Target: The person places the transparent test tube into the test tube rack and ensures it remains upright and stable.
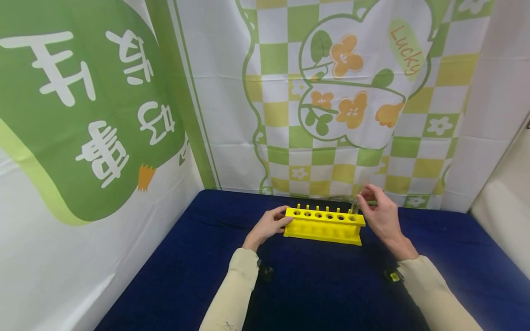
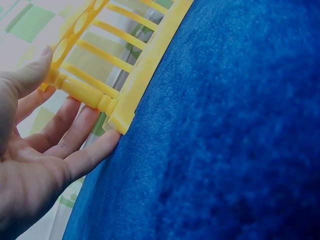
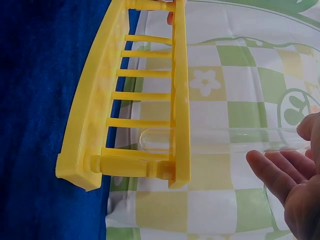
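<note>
A yellow test tube rack (image 1: 325,231) stands upright on the blue cloth, with a row of round holes and a row of pegs behind them. At its left end my left hand (image 1: 268,226) grips the end post, thumb on the top bar and fingers around the side, as the left wrist view shows. My right hand (image 1: 382,215) pinches a clear glass test tube (image 3: 220,140) between thumb and fingers, above the rack's right end. The tube passes through the rightmost hole, and its rounded bottom hangs below the top bar, short of the base. The other holes hold no tubes.
Dark blue cloth (image 1: 186,276) covers the table. Behind the rack hangs a checked green, yellow and white curtain (image 1: 275,158), close to the table's back edge. A white and green printed sheet (image 1: 165,193) borders the left side.
</note>
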Tool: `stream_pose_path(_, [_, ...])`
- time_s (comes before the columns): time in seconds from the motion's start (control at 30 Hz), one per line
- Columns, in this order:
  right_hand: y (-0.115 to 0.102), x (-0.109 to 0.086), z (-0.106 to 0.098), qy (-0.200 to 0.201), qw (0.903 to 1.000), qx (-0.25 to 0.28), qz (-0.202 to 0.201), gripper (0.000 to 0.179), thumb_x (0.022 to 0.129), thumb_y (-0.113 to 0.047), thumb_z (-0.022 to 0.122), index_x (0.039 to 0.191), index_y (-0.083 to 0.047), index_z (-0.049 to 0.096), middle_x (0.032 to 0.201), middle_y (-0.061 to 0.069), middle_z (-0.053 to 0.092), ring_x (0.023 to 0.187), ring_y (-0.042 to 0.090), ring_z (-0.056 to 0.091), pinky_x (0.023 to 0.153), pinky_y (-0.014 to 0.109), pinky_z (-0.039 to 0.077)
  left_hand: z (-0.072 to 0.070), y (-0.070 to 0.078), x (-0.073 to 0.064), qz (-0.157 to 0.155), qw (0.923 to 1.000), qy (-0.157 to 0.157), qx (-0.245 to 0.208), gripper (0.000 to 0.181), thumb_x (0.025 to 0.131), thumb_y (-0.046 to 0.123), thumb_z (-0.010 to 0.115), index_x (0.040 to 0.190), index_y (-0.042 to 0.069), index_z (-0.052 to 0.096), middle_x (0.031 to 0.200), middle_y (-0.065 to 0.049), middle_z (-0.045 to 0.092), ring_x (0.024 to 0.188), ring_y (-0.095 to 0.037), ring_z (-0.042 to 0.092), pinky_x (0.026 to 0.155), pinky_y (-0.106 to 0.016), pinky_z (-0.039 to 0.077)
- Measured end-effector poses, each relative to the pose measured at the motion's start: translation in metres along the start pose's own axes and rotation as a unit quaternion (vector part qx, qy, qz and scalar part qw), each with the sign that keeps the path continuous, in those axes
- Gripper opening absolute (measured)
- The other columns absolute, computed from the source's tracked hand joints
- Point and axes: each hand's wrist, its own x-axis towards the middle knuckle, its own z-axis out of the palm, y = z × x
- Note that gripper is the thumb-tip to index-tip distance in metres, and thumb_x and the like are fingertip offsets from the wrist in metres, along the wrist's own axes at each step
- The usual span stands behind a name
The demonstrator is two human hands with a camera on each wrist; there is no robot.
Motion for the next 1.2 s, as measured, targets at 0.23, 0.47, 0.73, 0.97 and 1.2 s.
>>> stream_pose_path(0.23, [0.000,0.000,0.002,-0.007,1.0000,-0.004,0.004,0.038,0.085,-0.003,0.075,0.120,0.001,0.061,0.095,0.016,0.070,0.080,0.027,0.069,0.063,0.008,0.052,-0.001,-0.001,0.000,-0.001,1.0000,0.001,0.001,0.053,0.096,0.042,0.062,0.144,0.026,0.049,0.127,-0.009,0.062,0.114,-0.025,0.063,0.096,-0.043,0.055])
stream_pose_path(0.47, [0.000,-0.002,0.003,-0.014,0.9999,-0.009,0.002,0.037,0.086,-0.004,0.074,0.120,0.000,0.060,0.096,0.016,0.070,0.081,0.027,0.069,0.059,0.040,0.059,-0.001,-0.003,0.000,0.000,1.0000,-0.002,-0.005,0.063,0.096,0.041,0.062,0.150,0.018,0.041,0.131,-0.012,0.060,0.116,-0.027,0.062,0.097,-0.045,0.055])
stream_pose_path(0.73, [0.003,-0.004,0.004,-0.016,0.9998,-0.011,0.007,0.036,0.086,-0.004,0.073,0.120,0.000,0.060,0.095,0.016,0.071,0.081,0.027,0.069,0.058,0.035,0.059,-0.001,-0.002,0.000,0.003,1.0000,-0.004,-0.001,0.052,0.096,0.041,0.061,0.143,0.024,0.050,0.126,-0.009,0.063,0.112,-0.023,0.064,0.095,-0.043,0.056])
stream_pose_path(0.97, [0.003,-0.007,0.006,-0.016,0.9998,-0.004,0.013,0.035,0.086,-0.003,0.073,0.119,0.000,0.060,0.095,0.015,0.071,0.082,0.028,0.069,0.063,-0.003,0.042,0.000,-0.001,0.000,0.003,1.0000,-0.004,-0.006,0.055,0.096,0.040,0.062,0.146,0.022,0.047,0.128,-0.011,0.061,0.116,-0.027,0.062,0.097,-0.046,0.054])
stream_pose_path(1.2, [0.005,-0.010,0.009,-0.020,0.9997,-0.002,0.016,0.035,0.086,-0.003,0.073,0.118,0.002,0.061,0.096,0.016,0.071,0.082,0.029,0.069,0.064,-0.006,0.037,-0.001,-0.001,0.000,0.003,1.0000,-0.006,-0.006,0.056,0.096,0.040,0.061,0.147,0.021,0.046,0.129,-0.012,0.061,0.116,-0.027,0.062,0.097,-0.046,0.054])
